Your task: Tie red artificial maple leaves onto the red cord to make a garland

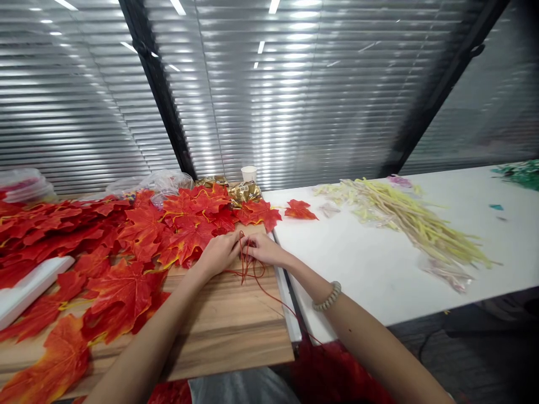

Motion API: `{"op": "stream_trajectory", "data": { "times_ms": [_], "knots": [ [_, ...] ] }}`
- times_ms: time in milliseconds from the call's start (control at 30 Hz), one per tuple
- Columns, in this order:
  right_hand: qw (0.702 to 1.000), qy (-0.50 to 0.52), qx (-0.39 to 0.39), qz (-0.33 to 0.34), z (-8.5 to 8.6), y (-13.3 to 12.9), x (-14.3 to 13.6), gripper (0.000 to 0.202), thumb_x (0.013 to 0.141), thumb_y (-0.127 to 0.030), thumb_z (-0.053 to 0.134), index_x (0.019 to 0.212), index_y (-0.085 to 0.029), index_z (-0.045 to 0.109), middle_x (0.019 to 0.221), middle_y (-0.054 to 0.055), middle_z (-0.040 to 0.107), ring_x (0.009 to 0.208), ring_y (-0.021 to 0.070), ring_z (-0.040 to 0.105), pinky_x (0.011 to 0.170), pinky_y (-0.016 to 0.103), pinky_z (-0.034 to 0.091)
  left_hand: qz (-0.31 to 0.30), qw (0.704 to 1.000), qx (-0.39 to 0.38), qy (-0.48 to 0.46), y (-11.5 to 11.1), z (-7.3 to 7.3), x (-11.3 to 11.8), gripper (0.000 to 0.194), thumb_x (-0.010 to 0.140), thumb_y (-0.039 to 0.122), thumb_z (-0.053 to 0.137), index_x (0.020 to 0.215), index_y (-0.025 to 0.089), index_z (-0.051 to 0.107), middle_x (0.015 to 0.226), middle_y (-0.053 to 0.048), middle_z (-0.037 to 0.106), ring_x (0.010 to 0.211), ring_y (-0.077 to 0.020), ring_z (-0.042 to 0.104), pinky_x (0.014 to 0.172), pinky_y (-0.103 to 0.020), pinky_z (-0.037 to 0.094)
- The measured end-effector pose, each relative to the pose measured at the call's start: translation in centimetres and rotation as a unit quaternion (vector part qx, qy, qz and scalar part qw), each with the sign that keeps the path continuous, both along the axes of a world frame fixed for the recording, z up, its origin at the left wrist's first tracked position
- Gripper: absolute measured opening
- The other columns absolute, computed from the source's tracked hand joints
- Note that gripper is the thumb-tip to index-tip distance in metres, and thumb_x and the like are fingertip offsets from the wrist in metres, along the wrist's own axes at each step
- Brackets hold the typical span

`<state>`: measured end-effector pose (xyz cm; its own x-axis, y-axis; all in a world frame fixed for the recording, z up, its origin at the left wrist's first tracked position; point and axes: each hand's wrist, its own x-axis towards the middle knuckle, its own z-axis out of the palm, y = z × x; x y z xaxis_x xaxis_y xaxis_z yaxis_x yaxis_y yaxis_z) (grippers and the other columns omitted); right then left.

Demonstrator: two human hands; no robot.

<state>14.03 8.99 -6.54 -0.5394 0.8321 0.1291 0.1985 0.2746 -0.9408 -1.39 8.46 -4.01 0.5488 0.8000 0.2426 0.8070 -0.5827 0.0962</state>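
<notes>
Both hands meet over the right end of the wooden table [227,331]. My left hand [219,252] has its fingers closed around thin red string [269,293]. Fingers of my right hand [266,249], the wrist above wearing a beaded bracelet, pinch the same string close beside them. Loose loops hang below the fingertips, and one strand trails across the table gap toward the lower right. Red artificial maple leaves [189,230] lie heaped just left of and behind the hands. The fingertips partly hide each other.
A white paper cup [249,174] and gold foil packets [244,192] stand behind the leaves. On the white table [357,280] lie yellow fuzzy stems [416,224] and a single red leaf [300,210]. A white box-like object [33,289] sits at left. Plastic containers [25,185] line the back.
</notes>
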Motion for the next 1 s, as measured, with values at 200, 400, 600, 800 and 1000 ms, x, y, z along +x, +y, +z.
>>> {"op": "stream_trajectory", "data": {
  "times_ms": [200,400,600,800,1000],
  "knots": [
    [1.000,-0.008,0.010,0.000,-0.13,0.05,0.01,0.009,0.079,-0.015,0.050,0.072,-0.013,0.055,0.057,-0.003,0.055,0.050,0.0090,0.055,0.048,0.018,0.043,0.003,1.000,0.008,0.008,0.05,-0.11,0.00,0.034,0.091,0.035,0.025,0.079,0.018,0.052,0.073,-0.005,0.063,0.064,-0.0174,0.059,0.056,-0.024,0.036],
    [1.000,-0.022,0.021,-0.006,-0.15,0.01,-0.01,0.009,0.079,-0.013,0.049,0.075,-0.014,0.057,0.059,-0.002,0.056,0.050,0.0091,0.055,0.050,0.019,0.044,0.004,1.000,-0.002,0.015,-0.15,0.13,0.14,0.036,0.092,0.037,0.024,0.079,0.018,0.052,0.075,-0.006,0.063,0.066,-0.0181,0.060,0.057,-0.024,0.038],
    [0.999,-0.036,0.022,-0.017,0.25,-0.30,-0.06,0.010,0.079,-0.015,0.049,0.072,-0.014,0.056,0.058,-0.002,0.055,0.051,0.0094,0.054,0.049,0.020,0.043,0.005,1.000,-0.012,0.016,-0.21,0.21,0.25,0.038,0.092,0.038,0.022,0.078,0.018,0.051,0.076,-0.006,0.063,0.066,-0.0183,0.060,0.056,-0.025,0.038],
    [0.999,-0.036,0.027,-0.014,0.32,-0.30,-0.07,0.010,0.079,-0.014,0.048,0.072,-0.013,0.056,0.057,-0.002,0.054,0.049,0.0087,0.052,0.049,0.020,0.041,0.000,1.000,-0.012,0.004,-0.18,0.09,0.18,0.038,0.092,0.038,0.022,0.078,0.018,0.052,0.073,-0.005,0.062,0.065,-0.0180,0.059,0.056,-0.024,0.037],
    [0.997,-0.060,0.044,-0.027,0.69,-0.40,-0.11,0.012,0.078,-0.013,0.049,0.067,-0.013,0.055,0.056,-0.003,0.054,0.051,0.0088,0.051,0.049,0.019,0.039,0.006,1.000,-0.014,0.011,-0.15,0.12,0.15,0.037,0.091,0.038,0.023,0.078,0.018,0.052,0.075,-0.006,0.063,0.067,-0.0181,0.060,0.057,-0.024,0.038]
  ]
}}
